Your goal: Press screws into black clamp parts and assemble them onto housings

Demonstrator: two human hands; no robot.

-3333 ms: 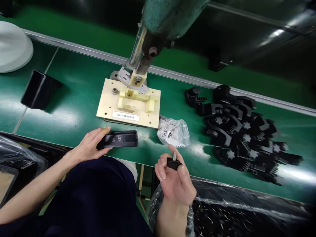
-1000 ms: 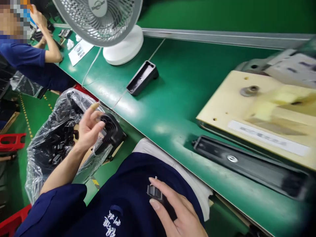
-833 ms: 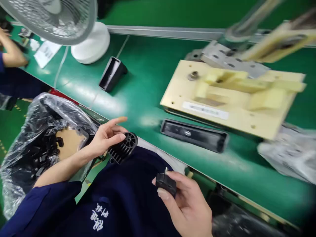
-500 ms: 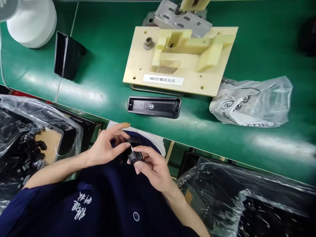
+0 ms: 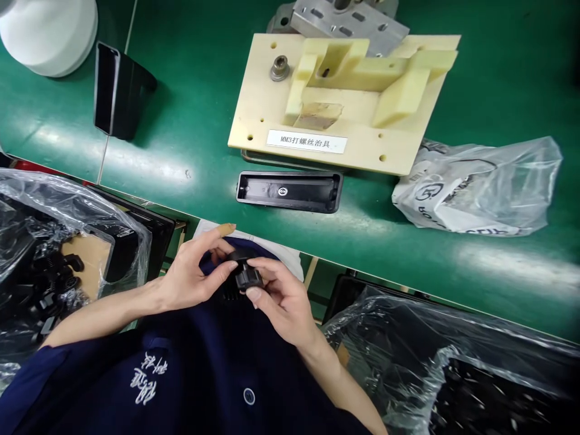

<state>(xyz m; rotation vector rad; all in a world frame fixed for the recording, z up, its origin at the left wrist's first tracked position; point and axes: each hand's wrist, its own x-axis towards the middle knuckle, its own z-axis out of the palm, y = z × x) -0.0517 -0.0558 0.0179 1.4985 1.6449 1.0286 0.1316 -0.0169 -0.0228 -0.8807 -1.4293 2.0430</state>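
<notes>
Close to my body, in front of the table edge, my left hand (image 5: 199, 266) is closed on a black plastic part (image 5: 237, 256), much of it hidden by fingers and lost against the dark shirt. Between the thumb and fingers of my right hand (image 5: 285, 299) is a black ribbed knob (image 5: 249, 277), pressed up against that part. On the table beyond my hands lies a long black plastic housing (image 5: 308, 192), its hollow side up, with a small round metal-looking spot inside.
A cream fixture plate (image 5: 362, 156) with yellow blocks and a metal bracket stands behind the housing. Right of it lies a clear plastic bag (image 5: 498, 187). Another black housing (image 5: 122, 90) stands left, near a white round base (image 5: 54, 36). Plastic-lined bins of black parts (image 5: 49, 272) flank me.
The knob has come closer to the black part, and the metal stud between them no longer shows. The table scene has shifted slightly as my head moved.
</notes>
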